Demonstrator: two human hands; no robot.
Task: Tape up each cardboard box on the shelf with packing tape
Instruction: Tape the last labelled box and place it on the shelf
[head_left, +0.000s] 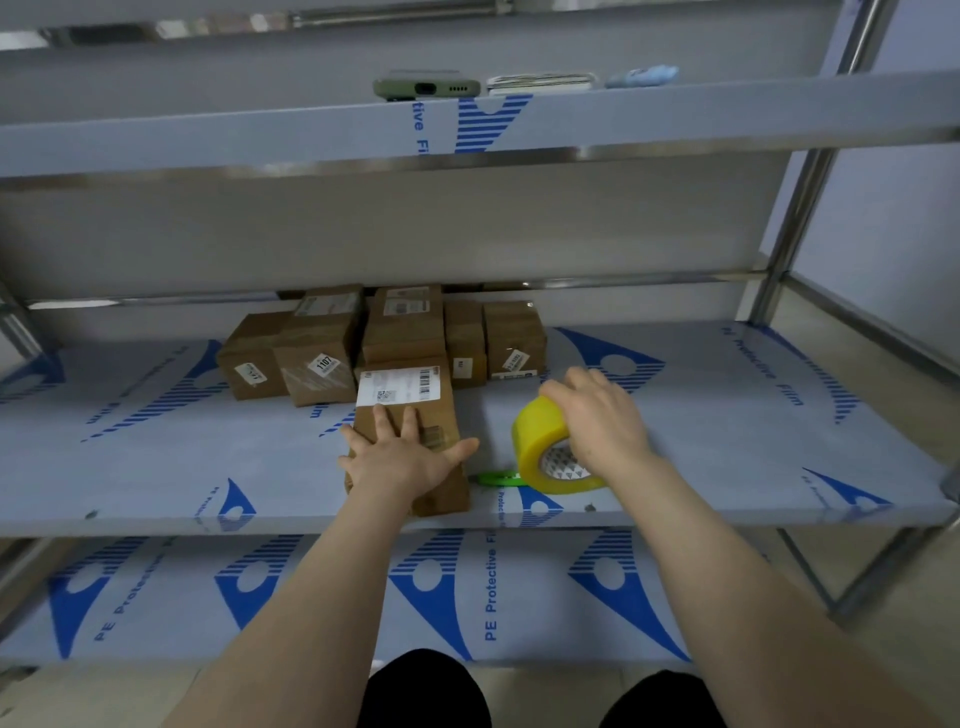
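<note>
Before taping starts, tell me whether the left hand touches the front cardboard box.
Touching. Head view: the left hand lies flat on top of the front cardboard box, fingers straight.

Mid-frame, a box (444, 410) lies near the front of the middle shelf (727, 441) with the left grip (400, 457) flat on it, and a cluster of boxes (395, 332) stands just behind. Right of it the tape roll (537, 441) sits under the right grip (602, 421), a small tool (496, 478) between box and roll; a phone (426, 88) lies on the upper shelf (208, 140).
</note>
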